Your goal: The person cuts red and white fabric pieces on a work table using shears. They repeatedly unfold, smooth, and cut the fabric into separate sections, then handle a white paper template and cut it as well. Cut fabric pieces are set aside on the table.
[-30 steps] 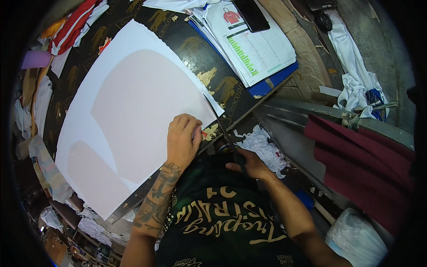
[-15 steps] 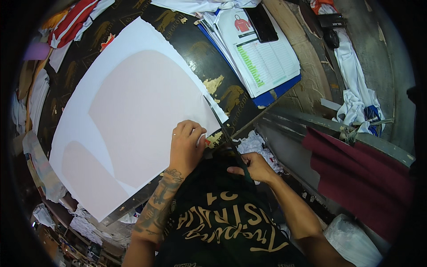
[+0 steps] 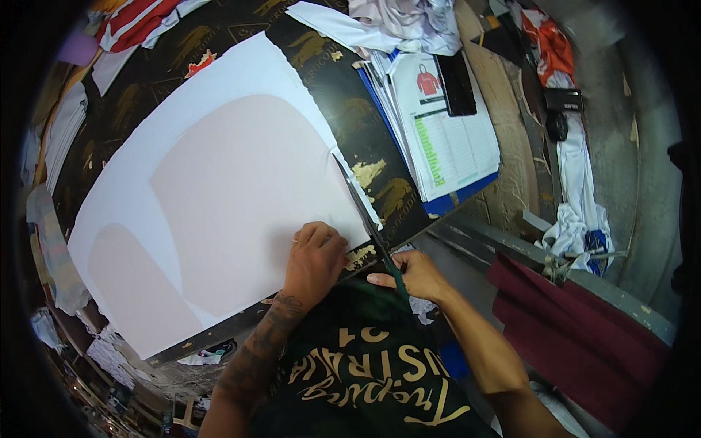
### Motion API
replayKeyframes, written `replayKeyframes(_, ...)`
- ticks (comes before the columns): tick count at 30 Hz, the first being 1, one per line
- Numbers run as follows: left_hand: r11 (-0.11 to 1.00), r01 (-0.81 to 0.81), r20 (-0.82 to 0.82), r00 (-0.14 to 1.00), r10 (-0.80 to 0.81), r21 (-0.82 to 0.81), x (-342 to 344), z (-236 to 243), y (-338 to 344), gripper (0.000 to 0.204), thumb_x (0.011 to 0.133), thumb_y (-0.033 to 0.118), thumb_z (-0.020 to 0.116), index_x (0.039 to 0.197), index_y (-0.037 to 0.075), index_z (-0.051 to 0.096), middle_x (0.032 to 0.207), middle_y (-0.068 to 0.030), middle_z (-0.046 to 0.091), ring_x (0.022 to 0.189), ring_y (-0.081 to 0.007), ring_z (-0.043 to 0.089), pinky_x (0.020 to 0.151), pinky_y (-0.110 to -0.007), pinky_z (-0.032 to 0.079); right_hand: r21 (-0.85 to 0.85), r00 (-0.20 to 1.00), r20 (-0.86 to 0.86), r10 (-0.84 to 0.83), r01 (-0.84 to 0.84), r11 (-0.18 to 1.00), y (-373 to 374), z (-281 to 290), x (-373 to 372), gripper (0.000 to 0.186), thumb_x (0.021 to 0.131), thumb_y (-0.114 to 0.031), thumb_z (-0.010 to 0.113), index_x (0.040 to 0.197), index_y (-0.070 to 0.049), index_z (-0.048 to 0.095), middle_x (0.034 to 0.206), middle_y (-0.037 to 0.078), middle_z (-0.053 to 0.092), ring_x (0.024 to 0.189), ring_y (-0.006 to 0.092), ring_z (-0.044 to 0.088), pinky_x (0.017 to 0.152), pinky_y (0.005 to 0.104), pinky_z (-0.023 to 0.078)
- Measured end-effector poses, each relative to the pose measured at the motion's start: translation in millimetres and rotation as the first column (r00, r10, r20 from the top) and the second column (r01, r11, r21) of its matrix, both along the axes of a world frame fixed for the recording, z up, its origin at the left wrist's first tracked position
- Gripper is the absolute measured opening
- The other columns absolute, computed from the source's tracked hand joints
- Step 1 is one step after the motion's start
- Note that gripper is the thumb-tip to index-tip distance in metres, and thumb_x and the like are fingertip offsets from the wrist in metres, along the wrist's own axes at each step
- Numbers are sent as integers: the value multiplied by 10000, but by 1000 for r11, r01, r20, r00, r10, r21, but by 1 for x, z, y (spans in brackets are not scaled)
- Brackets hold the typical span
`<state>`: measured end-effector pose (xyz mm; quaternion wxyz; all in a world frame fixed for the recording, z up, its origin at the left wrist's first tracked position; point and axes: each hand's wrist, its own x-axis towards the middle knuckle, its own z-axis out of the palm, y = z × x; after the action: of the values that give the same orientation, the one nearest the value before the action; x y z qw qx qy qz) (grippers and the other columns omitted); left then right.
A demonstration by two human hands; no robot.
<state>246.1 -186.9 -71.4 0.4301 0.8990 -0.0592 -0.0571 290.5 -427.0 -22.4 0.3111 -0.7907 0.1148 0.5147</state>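
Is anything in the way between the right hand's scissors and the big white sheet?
Nothing visible. The right hand holds the scissors, whose blades meet the sheet near its right edge. The left hand is at the sheet's lower edge, left of the blades.

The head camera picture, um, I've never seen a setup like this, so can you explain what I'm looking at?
Sure. There's no robot here: these are a person's own bare hands. The camera is worn on the head and looks down, and its wide fisheye lens bends straight edges near the rim. On the dark table lies a large white sheet with pale pink shapes; I can't tell if it's fabric or paper. Beyond its right edge are a stack of papers and a black phone. The right hand holds dark scissors, their blades at the sheet's right edge. The left hand is at the sheet's near edge.
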Motion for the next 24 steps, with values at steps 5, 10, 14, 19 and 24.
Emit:
replayKeyframes(5, 999, -30, 48, 998, 32, -34, 4, -1, 1, 146, 843, 65, 768, 978, 63, 712, 1065, -72, 645, 1150, -314, 590, 987, -472, 472, 71, 998, 57, 18, -22, 997, 9, -4, 28, 647, 734, -641, 934, 675, -53, 670, 623, 30, 588, 614, 138, 541, 589, 343, 450)
replayKeyframes(10, 996, -60, 10, 998, 61, -60, 7, 4, 2, 108, 860, 53, 750, 963, 60, 716, 1039, -81, 655, 1126, -324, 601, 962, -470, 481, 37, 993, 61, 102, -104, 994, 15, 0, 66, 675, 733, -658, 926, 635, -52, 644, 602, 29, 580, 605, 145, 544, 591, 338, 450)
replayKeyframes(14, 995, -49, -7, 999, 49, -89, 6, 2, 4, 91, 869, 71, 747, 951, 61, 711, 1033, -71, 643, 1128, -301, 590, 971, -462, 476, 31, 980, 17, 200, -201, 979, 24, 5, 98, 712, 730, -719, 895, 657, -56, 646, 643, 44, 603, 630, 163, 572, 614, 346, 479)
replayKeyframes(19, 989, -82, -75, 995, 73, -124, 7, 10, 4, 84, 872, 85, 746, 947, 63, 717, 1016, -66, 637, 1108, -296, 580, 970, -442, 466, 34, 952, 11, 304, -305, 952, 41, 12, 142, 671, 735, -690, 911, 687, -68, 666, 666, 45, 627, 651, 159, 592, 632, 342, 489)
replayKeyframes(24, 965, -249, -64, 968, 244, -80, 41, 31, 13, 187, 860, 68, 734, 1045, 47, 713, 1040, -85, 650, 1111, -310, 585, 971, -453, 450, 33, 930, -86, 357, -355, 934, 52, 23, 182, 585, 803, -608, 911, 746, -60, 715, 675, 10, 624, 666, 133, 590, 620, 299, 469)
